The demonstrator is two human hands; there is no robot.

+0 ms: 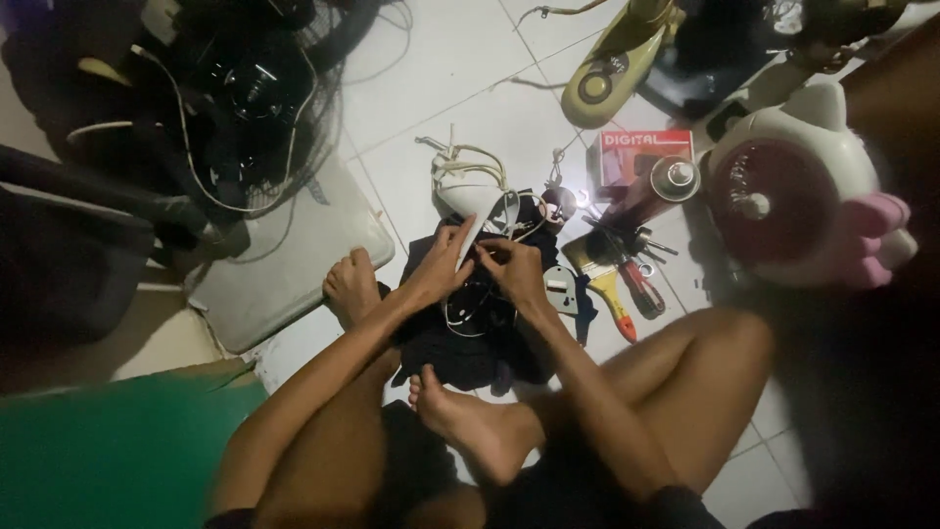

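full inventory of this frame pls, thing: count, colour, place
white plastic part: 1, white, floor centre, both hands on it
white cord: 1, white, bundled behind the part
dark cloth: 1, black, under the hands
paintbrush: 1, yellow handle with orange tip, right of the hands
screwdriver: 1, red handle, beside the paintbrush
small box: 1, red, upper right
spray can: 1, dark with silver top, by the box
fan housing: 1, white and pink, right
fan grille: 1, black, upper left
left hand: 1, on the part
right hand: 1, on the part
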